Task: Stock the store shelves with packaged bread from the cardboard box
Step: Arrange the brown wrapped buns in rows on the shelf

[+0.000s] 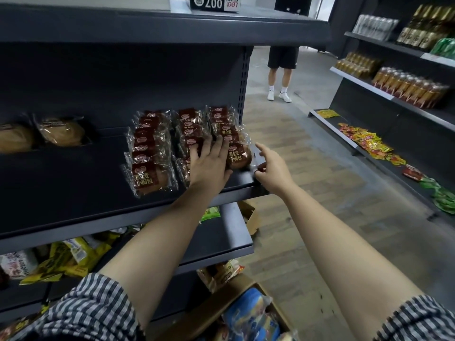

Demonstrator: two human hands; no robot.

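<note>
**Packaged bread lined up, both hands at the shelf**

Packaged bread point(152, 178) sits in three rows on the dark shelf point(73, 193), towards its right end: clear wrappers, red labels, brown buns inside. The rows run from the shelf's front edge to its back panel.

My left hand point(210, 166) is down flat on the middle and right rows, fingers spread wide across the wrappers, palm pressing on the packs nearest the shelf's front edge. It's not curled round any of them.

My right hand point(269, 166) is at the shelf's front right corner. The index finger is stretched out, the others are loosely bent, and there's nothing in it. I can't tell whether the knuckles touch the corner or sit just off it.

Further left on the shelf are two paler buns in wrappers point(61, 131), well apart from the red-label rows.

Below the shelf's right end is the cardboard box point(216, 308), open, with blue packets point(248, 313) showing inside. One level below the shelf, yellow packets point(73, 254) lie jumbled. Beyond the shelf's right end, a person in dark shorts point(282, 70) stands in the aisle.
</note>
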